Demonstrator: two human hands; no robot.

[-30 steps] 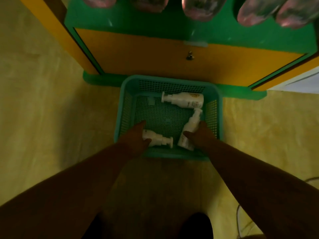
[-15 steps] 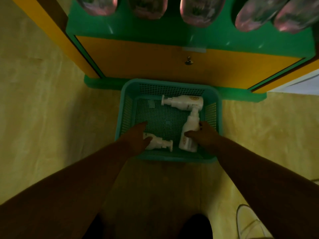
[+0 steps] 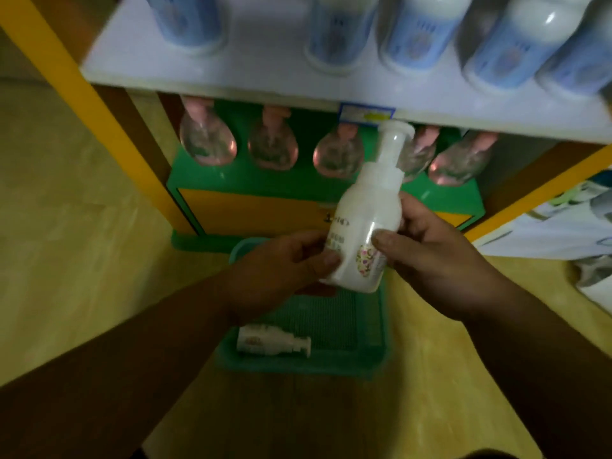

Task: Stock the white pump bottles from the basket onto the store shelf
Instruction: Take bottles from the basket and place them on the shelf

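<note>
Held bottle: white pump bottle [image 3: 364, 226], pump tilted toward 1 o'clock, above the basket [image 3: 298, 362]
Left hand [image 3: 284, 266]: closed on its lower body
Right hand [image 3: 427, 250]: gripping its other side
Basket bottle: second bottle [image 3: 268, 341] lying at 7 o'clock
Shelf [image 3: 231, 61]: at 12 o'clock

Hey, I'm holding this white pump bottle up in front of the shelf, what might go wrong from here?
1. The white pump bottle has its pump head close under the white shelf edge; lifting straight up may knock it.
2. The left hand and right hand grip only its lower half, so it might slip and drop toward the basket.
</note>
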